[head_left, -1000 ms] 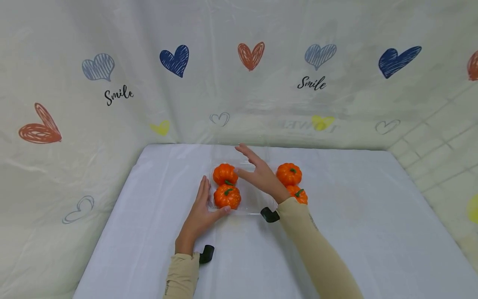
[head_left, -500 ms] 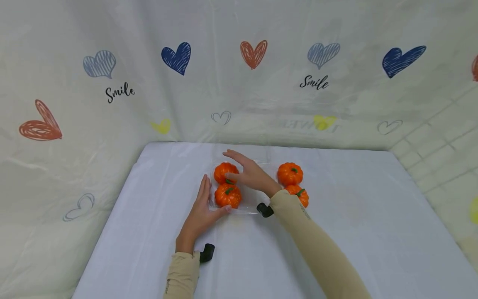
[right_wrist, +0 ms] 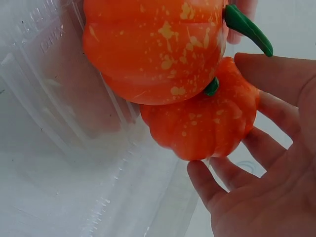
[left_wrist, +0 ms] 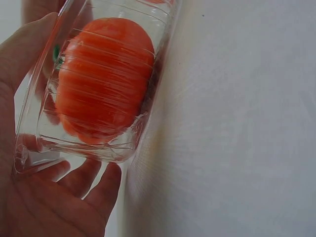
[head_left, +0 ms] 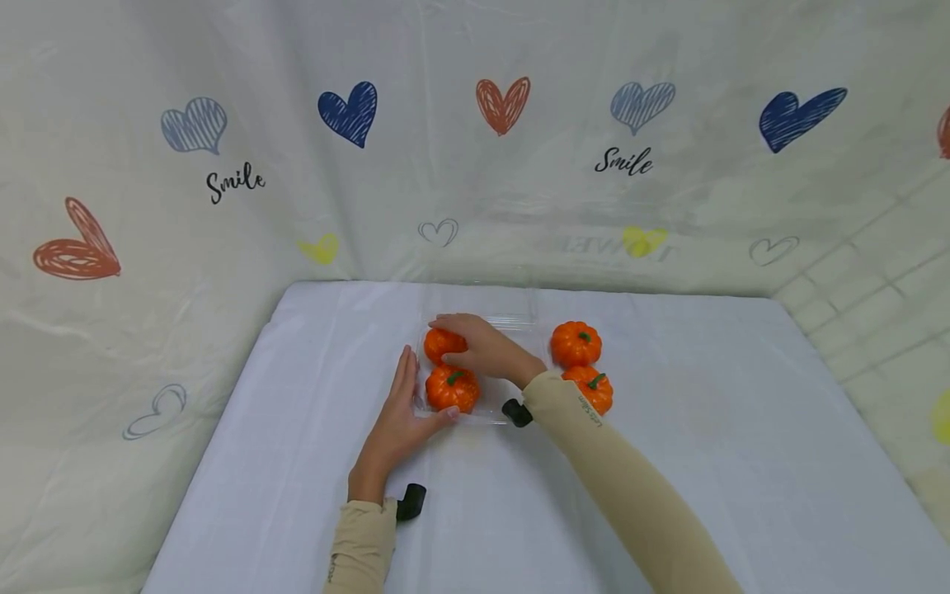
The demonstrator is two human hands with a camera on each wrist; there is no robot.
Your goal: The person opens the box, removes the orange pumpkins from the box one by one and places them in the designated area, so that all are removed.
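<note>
A clear plastic clamshell box [head_left: 493, 404] stands on the white table, holding two orange toy pumpkins with green stems on its left side. My right hand [head_left: 486, 348] reaches over the box from the right. Its fingers and thumb curve round the back pumpkin [head_left: 441, 344], as the right wrist view also shows. The front pumpkin [head_left: 452, 389] sits just nearer to me. At the box's front left corner is my left hand [head_left: 398, 429], its straight fingers along the side wall and the thumb at the front rim. Through the clear wall the left wrist view shows one pumpkin [left_wrist: 106, 79].
Right of the box, two more pumpkins lie on the table, one farther back [head_left: 576, 344] and one nearer [head_left: 591, 388], partly behind the right sleeve [head_left: 594, 437]. The box's clear lid [head_left: 478, 297] stands raised at the back, before a heart-printed curtain [head_left: 475, 181].
My right hand has moved left and down over the back pumpkin, and its fingers have closed round it. The left hand stays at the box corner.
</note>
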